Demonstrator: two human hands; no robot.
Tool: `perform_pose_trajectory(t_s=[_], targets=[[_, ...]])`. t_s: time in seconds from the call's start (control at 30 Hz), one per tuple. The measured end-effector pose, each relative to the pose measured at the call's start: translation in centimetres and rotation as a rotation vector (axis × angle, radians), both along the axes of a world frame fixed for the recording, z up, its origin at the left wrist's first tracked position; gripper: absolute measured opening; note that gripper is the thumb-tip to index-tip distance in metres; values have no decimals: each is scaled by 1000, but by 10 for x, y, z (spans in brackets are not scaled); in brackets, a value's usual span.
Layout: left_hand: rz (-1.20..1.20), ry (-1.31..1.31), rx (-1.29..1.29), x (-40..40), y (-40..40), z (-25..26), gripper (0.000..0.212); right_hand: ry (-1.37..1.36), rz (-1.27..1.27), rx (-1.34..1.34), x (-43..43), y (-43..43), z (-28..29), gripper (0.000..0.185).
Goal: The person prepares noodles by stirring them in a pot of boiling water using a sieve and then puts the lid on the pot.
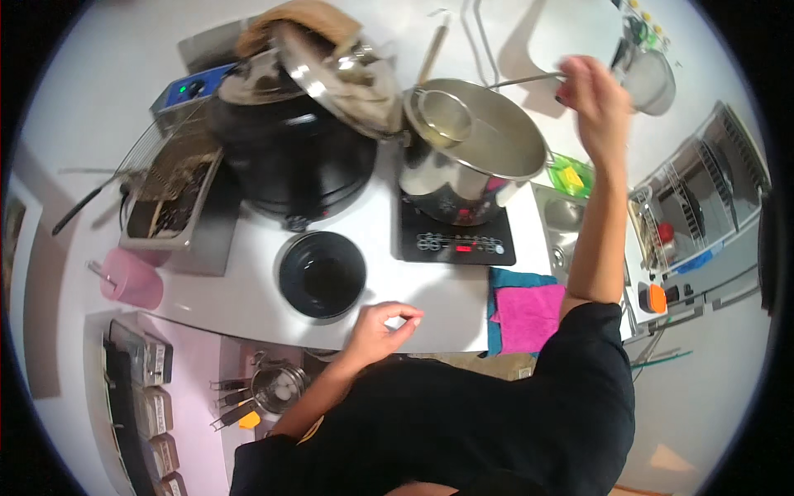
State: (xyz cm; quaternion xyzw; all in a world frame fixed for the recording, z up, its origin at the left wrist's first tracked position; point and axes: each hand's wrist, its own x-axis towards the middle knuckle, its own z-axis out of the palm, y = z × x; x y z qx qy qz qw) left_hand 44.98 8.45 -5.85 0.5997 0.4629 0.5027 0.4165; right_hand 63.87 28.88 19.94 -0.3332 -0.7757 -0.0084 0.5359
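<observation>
My right hand, blurred, is raised beyond the right side of a tall steel stockpot. It grips the thin metal handle of a utensil whose other end is hidden inside the pot. At the pot's left side is a round mesh strainer with a wooden handle, above pale liquid. My left hand hovers by the counter's front edge, thumb and forefinger meeting in a ring with nothing seen between them. A black bowl sits just left of it.
The pot stands on a lit induction cooktop. Left are a large black cooker with a tilted lid and cloth, a deep fryer and a pink cup. Folded cloths, a sink and a dish rack are right.
</observation>
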Motion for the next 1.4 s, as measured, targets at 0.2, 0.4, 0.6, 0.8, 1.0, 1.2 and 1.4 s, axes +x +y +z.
perform_pose_trajectory(t_s=[0.2, 0.4, 0.6, 0.8, 1.0, 1.2, 1.4], targets=[[351, 334, 864, 19, 146, 215, 10, -500, 110, -152, 26, 165, -100, 19], [804, 273, 471, 17, 345, 265, 71, -1001, 11, -212, -22, 206, -108, 18], [749, 19, 102, 8, 403, 244, 81, -1289, -162, -241, -30, 194, -120, 20], [415, -279, -98, -16, 442, 224, 44, -1459, -130, -97, -41, 180, -104, 23], [476, -380, -22, -10, 450, 213, 33, -1317, -209, -227, -26, 183, -122, 22], [503, -521, 79, -4, 441, 211, 32, -1153, -264, -249, -29, 193, -118, 22], [526, -535, 205, 8, 426, 216, 32, -1113, -324, -161, -18, 194, -105, 22]])
